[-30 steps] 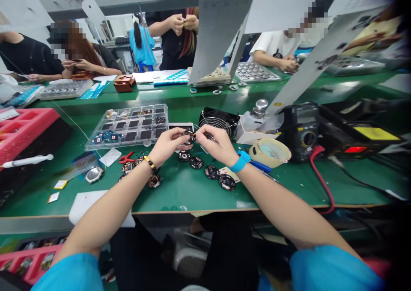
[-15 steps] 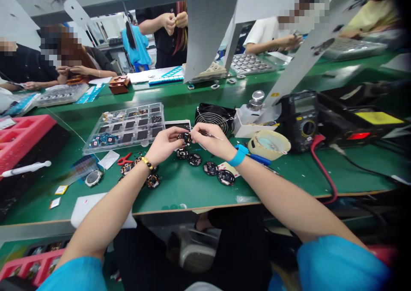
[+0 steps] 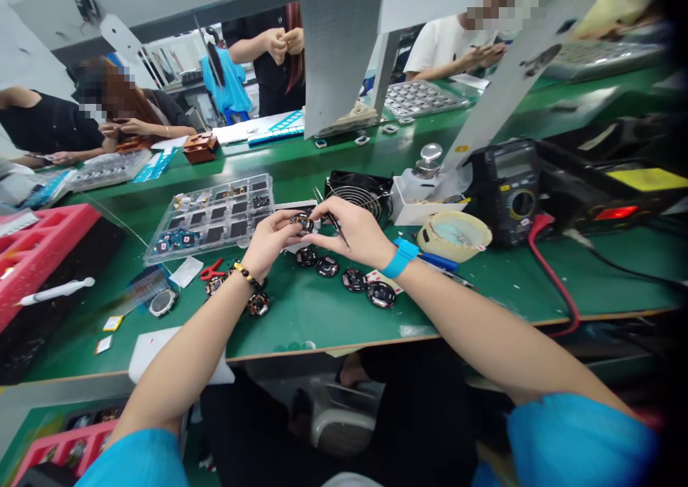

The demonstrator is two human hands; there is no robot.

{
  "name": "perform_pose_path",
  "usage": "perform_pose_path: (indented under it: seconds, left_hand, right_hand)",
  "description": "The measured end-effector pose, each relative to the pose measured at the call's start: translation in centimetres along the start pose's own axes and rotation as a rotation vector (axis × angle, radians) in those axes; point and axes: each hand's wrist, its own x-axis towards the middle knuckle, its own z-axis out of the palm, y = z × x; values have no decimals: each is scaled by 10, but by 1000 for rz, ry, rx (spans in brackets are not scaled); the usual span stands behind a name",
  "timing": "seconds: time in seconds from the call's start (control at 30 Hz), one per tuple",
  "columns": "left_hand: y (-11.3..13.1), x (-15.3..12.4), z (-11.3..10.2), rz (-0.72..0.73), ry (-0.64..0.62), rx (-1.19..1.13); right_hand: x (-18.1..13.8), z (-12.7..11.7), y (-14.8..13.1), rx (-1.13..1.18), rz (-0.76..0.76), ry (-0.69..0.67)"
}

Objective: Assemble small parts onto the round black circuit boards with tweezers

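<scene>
My left hand point(image 3: 269, 245) pinches a small round black watch module point(image 3: 302, 223) with orange-brown parts, raised above the bench. My right hand point(image 3: 352, 230) holds dark tweezers point(image 3: 337, 227) tucked against the palm, tips pointing up and away. Its thumb and fingertips come to the module's right side; whether they touch it I cannot tell. Under my hands, similar round modules point(image 3: 327, 266) lie in a loose row on the green bench. More modules point(image 3: 259, 303) sit by my left wrist, partly hidden by it, near red pliers point(image 3: 211, 269).
A clear compartment tray point(image 3: 215, 242) stands behind my left hand. A black fan point(image 3: 357, 190), a dispenser bottle point(image 3: 428, 163), a cream bowl point(image 3: 454, 233) and a multimeter point(image 3: 508, 190) are to the right. A pink foam holder point(image 3: 40, 261) is at left. Co-workers sit across the bench.
The tweezers have swung from pointing at the module to lying back in my right hand. My right thumb and fingers have spread toward the module, which has turned slightly. The view has shifted a little.
</scene>
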Motion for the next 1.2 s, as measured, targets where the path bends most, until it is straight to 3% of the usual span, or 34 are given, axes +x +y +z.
perform_pose_path:
  seconds: [0.17,0.37,0.5,0.67,0.77,0.9,1.2]
  left_hand:
    - [3,0,1,-42,10,-42]
    - [5,0,1,-49,1,-34]
    - [5,-1,0,-69,-52,-91]
    - [8,-2,0,-111,-176,-203]
    - [9,-4,1,-80,-222,-168]
    - [6,-8,5,34,-198,-31]
    - [-1,-3,4,120,-171,68]
  right_hand:
    - [-3,6,0,-141,-105,-13]
    - [-5,7,0,-66,-122,-47]
    - [-4,4,-1,103,-37,-44]
    - [-1,3,3,273,160,85]
    - [-1,3,5,305,192,112]
    - [0,5,4,367,209,87]
    - [5,10,3,729,381,118]
